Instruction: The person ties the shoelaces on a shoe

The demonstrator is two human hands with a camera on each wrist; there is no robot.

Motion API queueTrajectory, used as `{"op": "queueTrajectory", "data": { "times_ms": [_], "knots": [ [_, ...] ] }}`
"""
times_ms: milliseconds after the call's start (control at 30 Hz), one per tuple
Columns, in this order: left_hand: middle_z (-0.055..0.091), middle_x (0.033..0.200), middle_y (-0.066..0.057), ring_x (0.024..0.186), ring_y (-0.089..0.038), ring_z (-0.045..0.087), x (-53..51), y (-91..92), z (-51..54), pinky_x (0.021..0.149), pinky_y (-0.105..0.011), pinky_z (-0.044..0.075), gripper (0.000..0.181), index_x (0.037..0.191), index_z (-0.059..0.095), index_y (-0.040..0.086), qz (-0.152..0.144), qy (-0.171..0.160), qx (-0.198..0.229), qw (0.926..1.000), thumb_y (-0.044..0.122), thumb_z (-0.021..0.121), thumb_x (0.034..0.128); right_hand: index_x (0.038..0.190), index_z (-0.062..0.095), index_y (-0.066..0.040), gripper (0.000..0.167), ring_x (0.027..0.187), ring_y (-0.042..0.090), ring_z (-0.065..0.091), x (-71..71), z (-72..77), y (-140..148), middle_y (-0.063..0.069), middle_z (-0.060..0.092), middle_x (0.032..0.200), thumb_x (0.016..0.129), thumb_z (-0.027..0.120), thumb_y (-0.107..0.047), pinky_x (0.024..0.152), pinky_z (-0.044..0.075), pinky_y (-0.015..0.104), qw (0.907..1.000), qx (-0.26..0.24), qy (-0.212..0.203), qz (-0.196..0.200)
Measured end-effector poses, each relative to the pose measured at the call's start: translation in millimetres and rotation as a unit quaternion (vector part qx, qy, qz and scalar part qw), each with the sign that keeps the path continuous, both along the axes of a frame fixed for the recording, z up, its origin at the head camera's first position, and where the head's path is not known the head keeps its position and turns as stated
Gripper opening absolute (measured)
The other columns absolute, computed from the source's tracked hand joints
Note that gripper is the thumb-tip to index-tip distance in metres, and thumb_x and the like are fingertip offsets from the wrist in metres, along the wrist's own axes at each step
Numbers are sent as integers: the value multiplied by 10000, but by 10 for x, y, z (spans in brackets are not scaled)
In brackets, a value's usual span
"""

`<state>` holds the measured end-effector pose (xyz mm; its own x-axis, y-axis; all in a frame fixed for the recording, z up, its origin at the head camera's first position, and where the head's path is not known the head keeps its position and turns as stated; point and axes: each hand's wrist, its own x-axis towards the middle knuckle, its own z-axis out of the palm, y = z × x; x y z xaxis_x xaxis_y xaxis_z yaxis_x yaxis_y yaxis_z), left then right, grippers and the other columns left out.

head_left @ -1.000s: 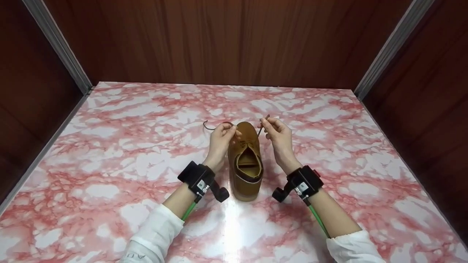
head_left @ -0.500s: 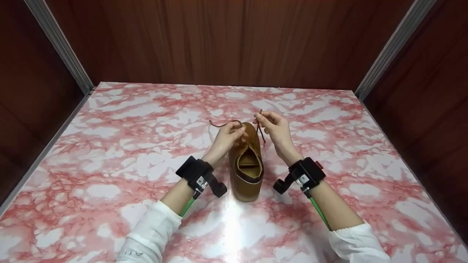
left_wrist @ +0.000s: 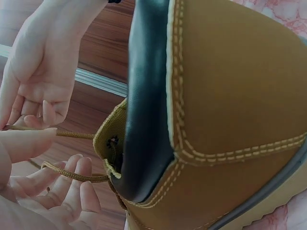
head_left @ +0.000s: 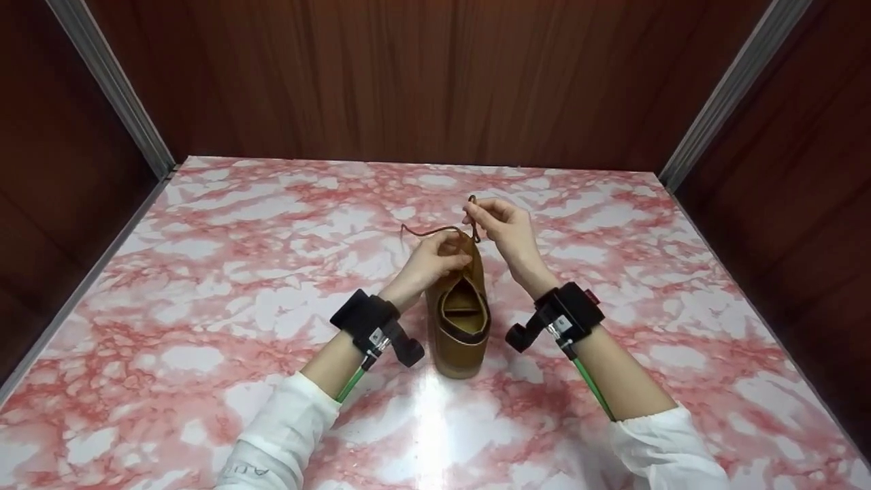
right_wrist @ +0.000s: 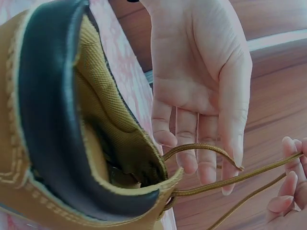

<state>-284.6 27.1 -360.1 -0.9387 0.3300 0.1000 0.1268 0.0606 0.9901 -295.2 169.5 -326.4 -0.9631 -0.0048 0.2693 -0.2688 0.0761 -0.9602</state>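
Shoe [head_left: 463,306] stands on the table [head_left: 272,286], long axis running away, toe far. Left hand [head_left: 430,265] nearer, over the lacing; lace [right_wrist: 194,145] crosses its fingers, cannot tell if pinched. Right hand [head_left: 508,228], off the toe's right side, pinches lace. Versus previous frame: right hand farther forward, leftward.

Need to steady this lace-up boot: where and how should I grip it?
I'd probably cup the heel of the lace-up boot from the person's side: it faces that way, broad and uncovered below the padded collar, while the left hand and right hand pinch the shoelace farther forward.
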Motion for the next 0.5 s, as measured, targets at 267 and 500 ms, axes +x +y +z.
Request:
{"op": "queueTrajectory", "data": {
  "times_ms": [267, 500],
  "knots": [
    [583, 946, -92, 859, -178, 540, -10, 24, -15, 742, -251, 427, 328, 1121, 534, -63, -154, 290, 30, 9995, 31, 626, 821, 880, 650, 57, 153, 784, 150, 555, 27, 84, -127, 75, 631, 769, 856, 629, -92, 767, 397, 290, 9976, 278, 570, 285],
    [589, 938, -95, 852, -173, 537, -2, 47, -9, 745, -247, 422, 272, 1091, 559, -56, -86, 461, -50, 9989, 56, 612, 850, 885, 642, 97, 185, 780, 199, 547, 100, 177, -209, 147, 622, 776, 864, 618, -85, 742, 387, 269, 9954, 569, 645, 415]
  ]
}}
